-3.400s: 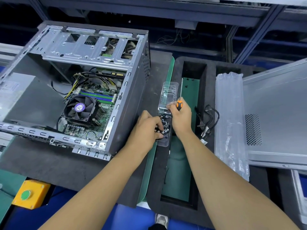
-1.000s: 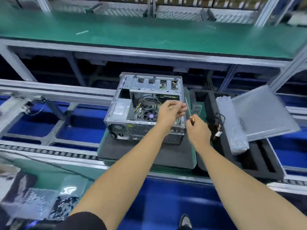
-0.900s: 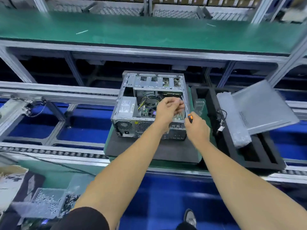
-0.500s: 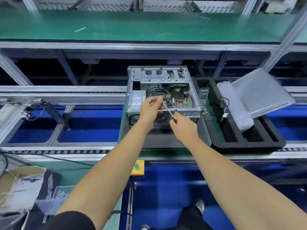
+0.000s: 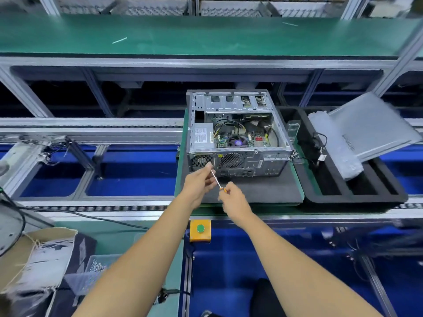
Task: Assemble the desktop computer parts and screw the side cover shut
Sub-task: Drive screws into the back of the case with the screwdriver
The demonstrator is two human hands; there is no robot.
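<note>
The open grey computer case [image 5: 235, 131] lies on a dark foam pad [image 5: 251, 191], its rear panel facing me and the motherboard with its fan showing inside. My right hand [image 5: 233, 199] grips the orange handle of a thin screwdriver [image 5: 216, 179]. The fingers of my left hand [image 5: 199, 181] pinch the top of the screwdriver's metal shaft, just in front of the case's rear panel. The grey side cover [image 5: 370, 126] leans on a black foam tray [image 5: 357, 195] at the right.
A clear plastic bag [image 5: 334, 145] and black cables [image 5: 320, 145] lie in the tray. A small clear screw box [image 5: 294, 133] sits between case and tray. A yellow box with a green button [image 5: 200, 230] is on the conveyor edge. A cardboard box [image 5: 34, 255] stands at lower left.
The view has pulled back from the case. Both hands came back toward me from the case's top edge to its rear side, still holding the screwdriver.
</note>
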